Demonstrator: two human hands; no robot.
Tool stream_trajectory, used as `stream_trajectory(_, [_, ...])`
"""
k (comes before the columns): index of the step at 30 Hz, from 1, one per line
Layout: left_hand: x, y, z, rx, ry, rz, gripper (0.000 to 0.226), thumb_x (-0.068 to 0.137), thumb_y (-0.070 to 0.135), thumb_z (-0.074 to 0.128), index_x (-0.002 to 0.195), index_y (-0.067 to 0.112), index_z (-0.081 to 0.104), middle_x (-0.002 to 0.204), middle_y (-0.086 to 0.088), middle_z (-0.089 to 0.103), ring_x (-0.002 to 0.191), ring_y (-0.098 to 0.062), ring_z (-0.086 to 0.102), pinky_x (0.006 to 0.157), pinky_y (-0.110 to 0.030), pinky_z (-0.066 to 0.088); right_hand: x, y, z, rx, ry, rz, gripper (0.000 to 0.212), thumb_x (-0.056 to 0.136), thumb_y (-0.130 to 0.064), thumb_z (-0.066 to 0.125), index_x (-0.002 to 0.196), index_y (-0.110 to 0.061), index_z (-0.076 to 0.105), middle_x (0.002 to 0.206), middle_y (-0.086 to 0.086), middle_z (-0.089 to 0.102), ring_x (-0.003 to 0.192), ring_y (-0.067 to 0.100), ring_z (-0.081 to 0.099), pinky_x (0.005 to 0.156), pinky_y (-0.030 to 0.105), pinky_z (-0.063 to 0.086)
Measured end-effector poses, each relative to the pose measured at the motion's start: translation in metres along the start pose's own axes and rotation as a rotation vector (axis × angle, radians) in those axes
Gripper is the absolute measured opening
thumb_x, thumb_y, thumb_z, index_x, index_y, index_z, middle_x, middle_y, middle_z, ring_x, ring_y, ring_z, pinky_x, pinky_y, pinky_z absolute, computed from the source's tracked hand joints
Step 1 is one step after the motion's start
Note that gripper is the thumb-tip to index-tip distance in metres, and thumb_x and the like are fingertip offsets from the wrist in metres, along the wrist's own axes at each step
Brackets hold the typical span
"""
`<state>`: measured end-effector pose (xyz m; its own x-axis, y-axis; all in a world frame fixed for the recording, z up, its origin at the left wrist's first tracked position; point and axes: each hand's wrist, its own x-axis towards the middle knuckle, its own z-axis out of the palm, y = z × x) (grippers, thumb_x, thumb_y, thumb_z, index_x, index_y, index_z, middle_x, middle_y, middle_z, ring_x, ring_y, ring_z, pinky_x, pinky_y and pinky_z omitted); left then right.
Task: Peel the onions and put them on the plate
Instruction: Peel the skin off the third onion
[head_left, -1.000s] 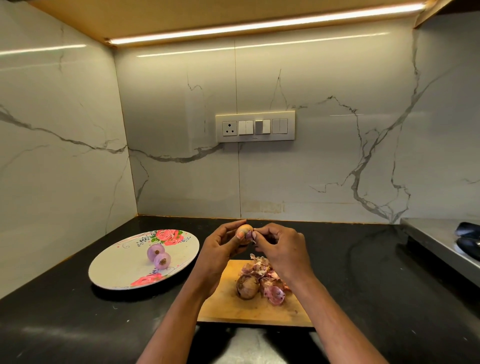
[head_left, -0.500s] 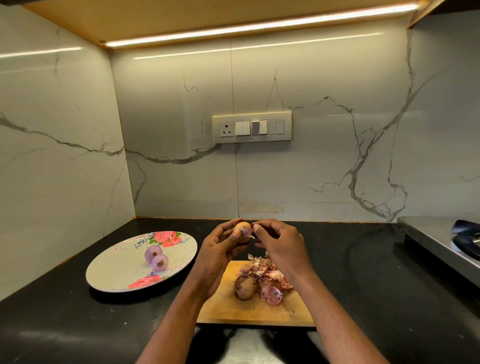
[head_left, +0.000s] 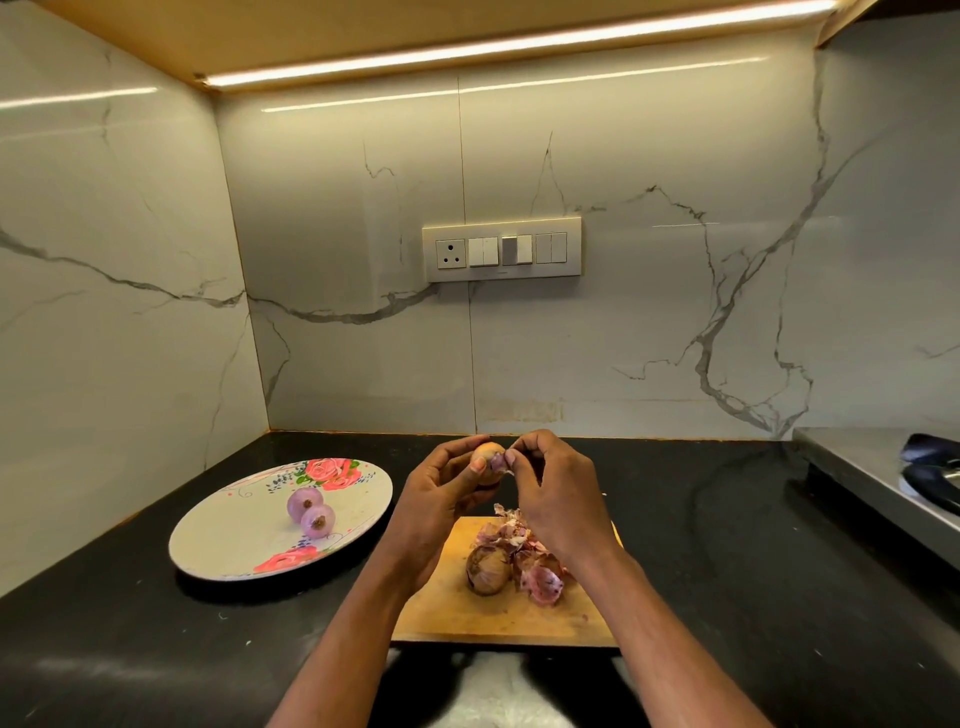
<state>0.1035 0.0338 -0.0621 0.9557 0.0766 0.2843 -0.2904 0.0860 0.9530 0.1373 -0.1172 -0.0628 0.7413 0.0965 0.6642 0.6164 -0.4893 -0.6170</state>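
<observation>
The onion in hand (head_left: 487, 460) is raised above the far edge of the cutting board (head_left: 441, 608), still mostly brown-skinned. The left hand (head_left: 441, 499) grasps it, thumb and fingers curled round it. The right hand (head_left: 558, 499) pinches a flap of purple skin (head_left: 497, 461) at the onion's 3 o'clock side.

On the board, directly at 6 o'clock from the held onion, one unpeeled onion (head_left: 487, 570) lies touching a heap of loose peels (head_left: 530, 556) at its 3 o'clock.

The floral plate (head_left: 234, 540) sits on the black counter (head_left: 727, 571) at 9 o'clock from the board, apart from it. Two peeled onions (head_left: 310, 513) rest on it, touching each other.

At 12 o'clock, a switch panel (head_left: 501, 249) is fixed to the marble wall.
</observation>
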Motion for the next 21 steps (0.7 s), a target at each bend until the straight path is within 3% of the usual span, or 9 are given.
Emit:
stream_trajectory(9, [-0.002, 0.001, -0.001, 0.033, 0.024, 0.032, 0.044, 0.085, 0.03, 0.068, 0.126, 0.018, 0.061, 0.117, -0.004, 0.072, 0.106, -0.018, 0.07, 0.091, -0.033, 0.056, -0.002, -0.006, -0.003, 0.03, -0.018, -0.055, 0.008, 0.098, -0.024, 0.062, 0.105, -0.021, 0.063, 0.092, -0.011, 0.061, 0.082, 0.0, 0.059, 0.068, 0.004, 0.047])
stream_trajectory(14, [-0.003, 0.002, -0.001, 0.08, 0.023, 0.067, 0.04, 0.087, 0.027, 0.069, 0.125, 0.018, 0.061, 0.117, -0.001, 0.072, 0.107, -0.016, 0.07, 0.092, -0.033, 0.057, -0.002, -0.005, -0.002, 0.023, -0.008, -0.073, 0.007, 0.099, -0.019, 0.061, 0.106, -0.018, 0.062, 0.095, -0.007, 0.062, 0.082, 0.003, 0.06, 0.069, 0.004, 0.048])
stream_trajectory(18, [-0.005, 0.003, 0.0, 0.056, -0.012, 0.061, 0.047, 0.082, 0.03, 0.07, 0.126, 0.016, 0.061, 0.119, -0.003, 0.071, 0.11, -0.02, 0.069, 0.095, -0.037, 0.056, 0.0, -0.004, 0.004, 0.026, 0.034, -0.002, 0.006, 0.102, -0.018, 0.055, 0.107, -0.017, 0.058, 0.099, -0.003, 0.061, 0.081, 0.003, 0.058, 0.065, 0.003, 0.047])
stream_trajectory(21, [-0.006, 0.004, 0.003, 0.003, -0.056, 0.045, 0.04, 0.086, 0.023, 0.066, 0.125, 0.015, 0.062, 0.115, -0.003, 0.073, 0.107, -0.021, 0.07, 0.091, -0.034, 0.057, 0.003, 0.005, 0.0, 0.068, 0.07, 0.127, 0.005, 0.103, -0.018, 0.052, 0.104, -0.018, 0.057, 0.101, 0.0, 0.064, 0.082, 0.004, 0.058, 0.059, 0.008, 0.046])
